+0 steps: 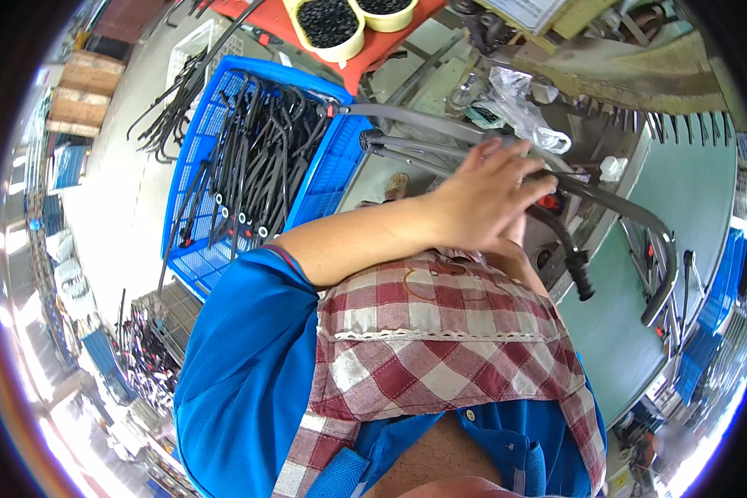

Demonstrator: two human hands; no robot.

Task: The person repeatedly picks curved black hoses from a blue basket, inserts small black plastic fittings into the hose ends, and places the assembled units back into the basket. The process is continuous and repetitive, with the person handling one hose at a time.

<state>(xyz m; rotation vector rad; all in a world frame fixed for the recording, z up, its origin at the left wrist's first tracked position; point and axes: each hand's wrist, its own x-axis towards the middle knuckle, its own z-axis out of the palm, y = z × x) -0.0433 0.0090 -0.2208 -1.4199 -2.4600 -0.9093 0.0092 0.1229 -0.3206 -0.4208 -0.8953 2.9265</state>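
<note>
Nearest, the left hand closes over a grey bent metal tube, steadying it above the workbench. The right hand lies hidden beneath; its grip cannot be told. Beyond, 1 blue crate keeps black parts within reach.

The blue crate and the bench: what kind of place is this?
Probably a small factory assembly station. A blue crate holds many identical black metal parts, and the left hand rests on a bent grey tube.
</note>
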